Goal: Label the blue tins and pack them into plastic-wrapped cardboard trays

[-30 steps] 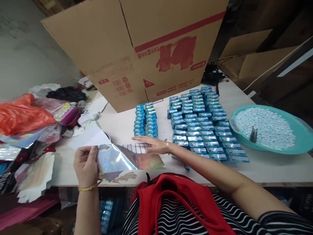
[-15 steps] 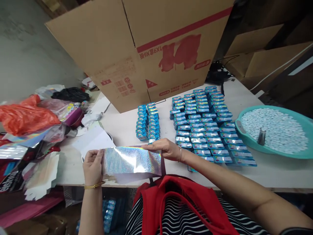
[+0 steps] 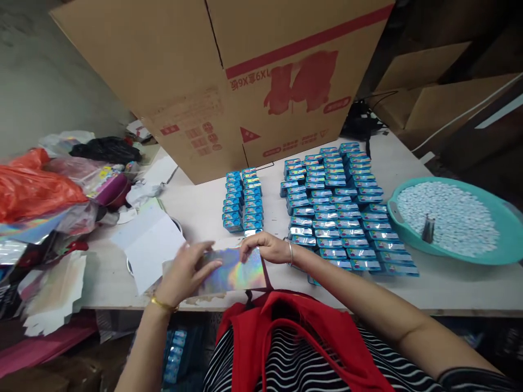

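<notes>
Just a blur at the left hand (image 3: 183, 276), hiding part of the holographic sheet (image 3: 237, 271)! The cardboard box (image 3: 163, 60) runs off the top, the orange plastic bag (image 3: 38, 188) off the left, and print on the blue boxes (image 3: 330, 234) is too tiny to read.

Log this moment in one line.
right hand: holding shiny sheet; left hand: open, near sheet; blue boxes: in rows on table

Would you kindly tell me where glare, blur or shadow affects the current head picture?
Head view: rainbow glare across the iridescent film; left hand looks blurred, right hand clearer; bright reflections on the blue boxes; deep shadow beneath the table.
</notes>
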The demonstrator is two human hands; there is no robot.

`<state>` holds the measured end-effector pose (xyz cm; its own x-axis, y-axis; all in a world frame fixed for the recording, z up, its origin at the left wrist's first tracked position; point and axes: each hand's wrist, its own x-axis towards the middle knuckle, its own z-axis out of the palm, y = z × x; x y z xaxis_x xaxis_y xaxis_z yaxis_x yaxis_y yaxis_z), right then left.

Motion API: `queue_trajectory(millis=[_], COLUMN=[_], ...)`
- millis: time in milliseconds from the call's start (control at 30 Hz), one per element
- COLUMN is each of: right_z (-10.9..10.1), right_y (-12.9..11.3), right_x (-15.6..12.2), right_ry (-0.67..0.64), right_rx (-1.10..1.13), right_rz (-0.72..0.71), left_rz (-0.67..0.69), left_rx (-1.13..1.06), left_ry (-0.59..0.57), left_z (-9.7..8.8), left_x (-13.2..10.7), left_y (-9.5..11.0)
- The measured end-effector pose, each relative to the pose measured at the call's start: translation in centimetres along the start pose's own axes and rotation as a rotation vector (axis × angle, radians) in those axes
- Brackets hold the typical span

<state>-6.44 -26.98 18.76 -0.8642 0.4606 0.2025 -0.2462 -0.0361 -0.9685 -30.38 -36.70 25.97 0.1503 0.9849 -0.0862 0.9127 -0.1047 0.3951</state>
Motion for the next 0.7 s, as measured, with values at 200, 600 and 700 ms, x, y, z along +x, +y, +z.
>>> queue_trajectory(millis=[200,600,700], right_z=[1.7,1.9,1.6], right_y=[2.7,12.4,14.3], right_x=[0.6,3.0,3.5], right_ry=[0.308,0.515,0.544], right_rx=[0.193,-0.079,-0.111], right_rz=[0.213,0.398,0.438], left_rz=[-0.088,-0.172,-0.107], left_rx=[-0.197,-0.041,-0.135], left_ry=[-0.111,-0.146,-0.098], left_z=[1.1,9.7,12.3], left_x=[1.0,4.4,5.9], left_y=[-2.6,-9.1,-9.8])
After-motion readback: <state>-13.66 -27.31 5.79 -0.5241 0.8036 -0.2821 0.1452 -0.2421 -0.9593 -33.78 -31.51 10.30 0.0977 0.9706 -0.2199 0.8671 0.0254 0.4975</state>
